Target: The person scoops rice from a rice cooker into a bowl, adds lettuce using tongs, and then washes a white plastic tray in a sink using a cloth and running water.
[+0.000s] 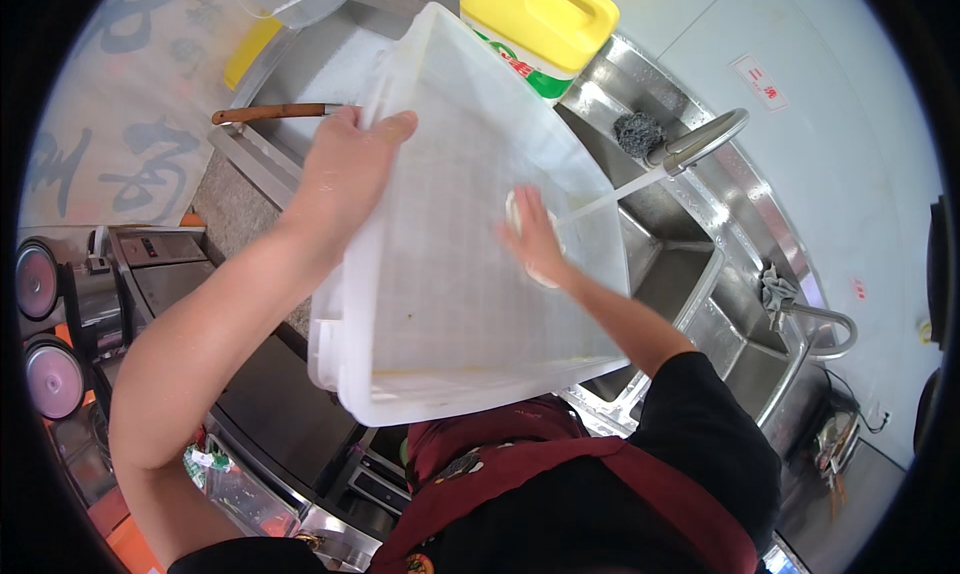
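Observation:
A large translucent white plastic bin stands tilted over the stainless steel sinks, its inside facing me. My left hand grips its upper left rim, thumb over the edge. Inside the bin, my right hand presses on a pale, roundish pad or cloth against the bottom; hand and pad are slightly blurred. Water runs from a curved metal faucet into the bin near my right hand. Small yellowish marks show along the bin's lower edge.
A yellow jug stands behind the bin. Beyond my left hand lies a wooden-handled tool over a metal basin. A dark scouring pad sits by the faucet. At right are more sink basins, a second faucet and a grey cloth.

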A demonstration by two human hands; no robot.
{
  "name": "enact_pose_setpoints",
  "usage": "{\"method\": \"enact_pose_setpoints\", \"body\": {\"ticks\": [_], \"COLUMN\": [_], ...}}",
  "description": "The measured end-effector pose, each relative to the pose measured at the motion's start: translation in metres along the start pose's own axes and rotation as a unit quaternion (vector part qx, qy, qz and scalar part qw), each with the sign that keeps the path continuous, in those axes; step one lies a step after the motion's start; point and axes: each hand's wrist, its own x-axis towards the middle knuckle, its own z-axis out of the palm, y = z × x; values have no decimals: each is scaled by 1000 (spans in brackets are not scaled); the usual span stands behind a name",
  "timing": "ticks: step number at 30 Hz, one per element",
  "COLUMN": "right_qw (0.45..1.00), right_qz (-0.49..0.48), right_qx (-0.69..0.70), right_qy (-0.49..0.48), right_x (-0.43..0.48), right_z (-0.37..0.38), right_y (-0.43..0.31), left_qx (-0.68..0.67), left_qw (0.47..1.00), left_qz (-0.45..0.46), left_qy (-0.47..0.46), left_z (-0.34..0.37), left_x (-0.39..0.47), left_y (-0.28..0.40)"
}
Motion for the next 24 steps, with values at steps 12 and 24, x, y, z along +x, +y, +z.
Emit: {"method": "enact_pose_setpoints", "body": {"ticks": [12,24], "right_qw": [909,989], "right_qz": [-51,110], "right_qx": [280,82], "right_qy": [-304,59], "right_x": [-28,-1], "right_z": [-93,58], "right_y": [54,17], "left_qx": [36,52], "left_qw": [999,998], "left_qz": [-5,-8], "left_qy": [13,27], "left_z": [9,19], "left_x": [-16,-9], "left_y": [24,29]}}
